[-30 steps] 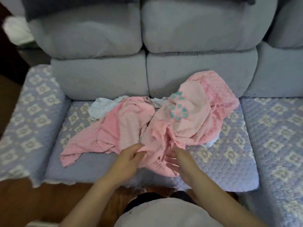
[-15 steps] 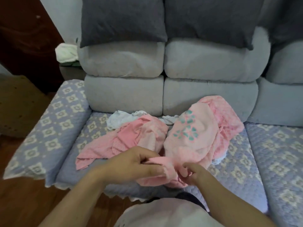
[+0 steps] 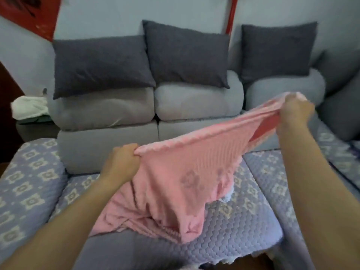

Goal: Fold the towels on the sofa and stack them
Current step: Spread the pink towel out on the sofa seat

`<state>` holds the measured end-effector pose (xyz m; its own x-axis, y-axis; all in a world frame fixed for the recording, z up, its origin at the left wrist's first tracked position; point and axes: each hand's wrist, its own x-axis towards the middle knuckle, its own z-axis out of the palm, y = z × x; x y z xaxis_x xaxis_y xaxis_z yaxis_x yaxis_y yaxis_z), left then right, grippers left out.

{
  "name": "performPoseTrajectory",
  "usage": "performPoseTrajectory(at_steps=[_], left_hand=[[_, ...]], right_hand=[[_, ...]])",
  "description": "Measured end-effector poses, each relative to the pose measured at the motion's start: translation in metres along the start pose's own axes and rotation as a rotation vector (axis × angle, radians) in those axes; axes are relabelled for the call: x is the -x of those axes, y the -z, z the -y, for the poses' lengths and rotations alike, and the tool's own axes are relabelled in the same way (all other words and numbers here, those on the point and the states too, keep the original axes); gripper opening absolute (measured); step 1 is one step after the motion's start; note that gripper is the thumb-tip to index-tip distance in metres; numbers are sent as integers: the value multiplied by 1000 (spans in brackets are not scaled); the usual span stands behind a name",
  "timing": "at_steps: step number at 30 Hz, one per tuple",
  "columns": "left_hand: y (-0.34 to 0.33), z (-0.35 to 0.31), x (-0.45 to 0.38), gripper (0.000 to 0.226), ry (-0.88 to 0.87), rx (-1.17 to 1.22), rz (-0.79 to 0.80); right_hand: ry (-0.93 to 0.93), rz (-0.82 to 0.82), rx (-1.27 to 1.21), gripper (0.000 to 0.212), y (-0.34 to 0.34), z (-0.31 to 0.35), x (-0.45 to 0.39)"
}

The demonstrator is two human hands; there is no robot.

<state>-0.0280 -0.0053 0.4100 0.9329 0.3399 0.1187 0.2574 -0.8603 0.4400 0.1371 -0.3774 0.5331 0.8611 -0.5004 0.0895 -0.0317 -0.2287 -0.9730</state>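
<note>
Sofa [image 3: 243, 221] seat with quilted cover carries everything; dark pillows [image 3: 101, 65] along the back. Progress: early, I judge. No folded towel or stack visible anywhere on the seat, so all folding and stacking is left.

Pink towel [image 3: 175, 182] is lifted over the seat's middle, top edge stretched between my two hands, slanting up to the right. Lower part hangs crumpled and touches the seat near the front edge. Ribbed weave, faint flower print, limp and creased. More pink cloth [image 3: 116, 211] bunched under it at the left; can't tell if it's the same towel. A bit of white cloth [image 3: 228, 197] peeks out at its right side.

Left hand [image 3: 122, 162]: fingers clamped on the towel's left corner. Right hand [image 3: 294, 112], higher, over the seat's back right: fingers clamped on the other corner, bunching it.
</note>
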Motion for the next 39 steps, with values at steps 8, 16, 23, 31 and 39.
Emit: performPoseTrajectory(at_steps=[8,16,23,31,39], left_hand=[[97,-28,-107,34,203,-306,-302],[-10,-87,-79,115,36,-177,267],[-155,-281,-5,46,-245,434,316],[-117,-336,9,48,-147,666,464],[-54,-342,16,33,-114,1027,438]], right_hand=[[694,-382,669,56,76,96,-34],[509,71,825,47,65,-41,-30],[488,941,552,24,54,-126,4],[413,853,417,107,85,-287,-54],[165,1468,822,44,74,-351,-61]])
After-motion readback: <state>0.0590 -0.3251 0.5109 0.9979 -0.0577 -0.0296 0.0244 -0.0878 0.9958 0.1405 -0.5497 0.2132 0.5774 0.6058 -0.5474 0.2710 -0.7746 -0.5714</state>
